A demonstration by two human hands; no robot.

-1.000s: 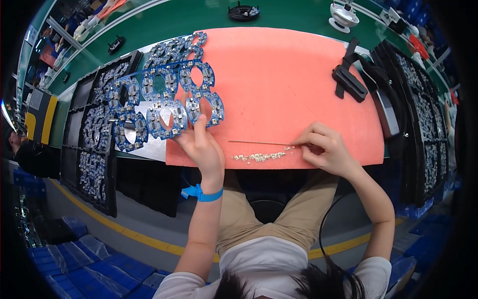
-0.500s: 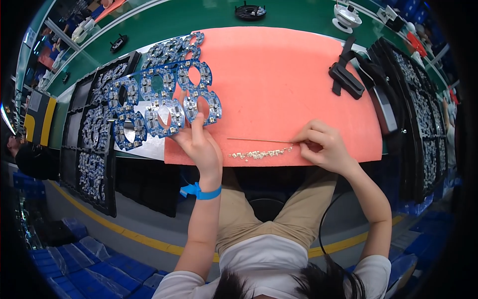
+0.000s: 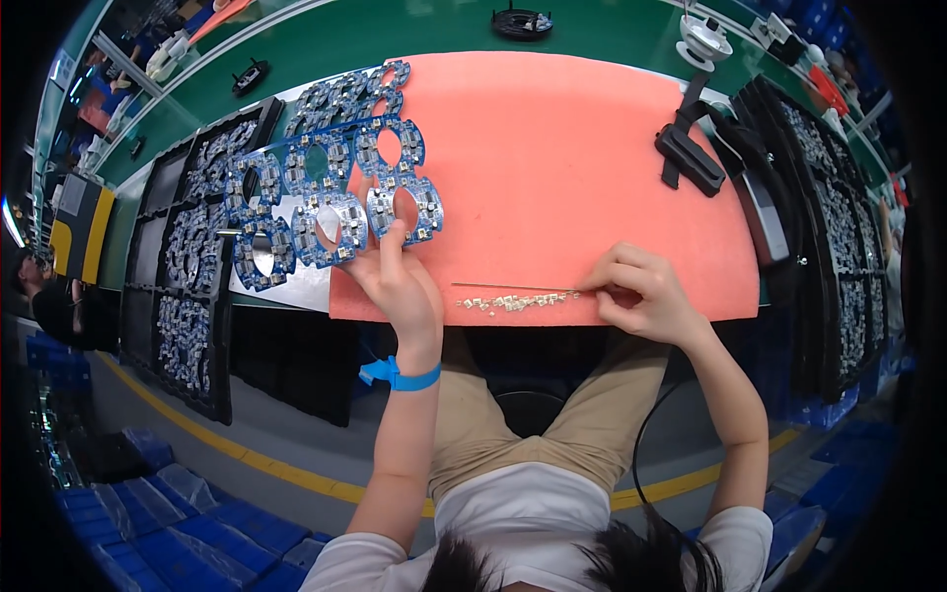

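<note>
My left hand (image 3: 400, 286) is closed on a panel of joined blue circuit boards (image 3: 328, 229), gripping its near right corner with the thumb on top. The panel is tilted above the left side of the pink foam mat (image 3: 552, 148), and its boards have oval holes and many small parts. Low over the mat's near edge, my right hand (image 3: 639, 296) pinches one end of a thin straight rod (image 3: 513, 286). The rod points left, just beyond a row of tiny pale components (image 3: 513, 303) lying on the mat.
More blue boards (image 3: 345, 97) lie behind the held panel. Black trays with boards stand at left (image 3: 222, 326) and right (image 3: 789, 178). A black strapped device (image 3: 689, 158) rests on the mat's right side. Along the green conveyor sit a black round part (image 3: 521, 23) and a white part (image 3: 704, 41).
The rod's left end has dropped a little toward the pale components, and my right hand has shifted slightly nearer. My left hand still holds the panel; the whole view has shifted slightly.
</note>
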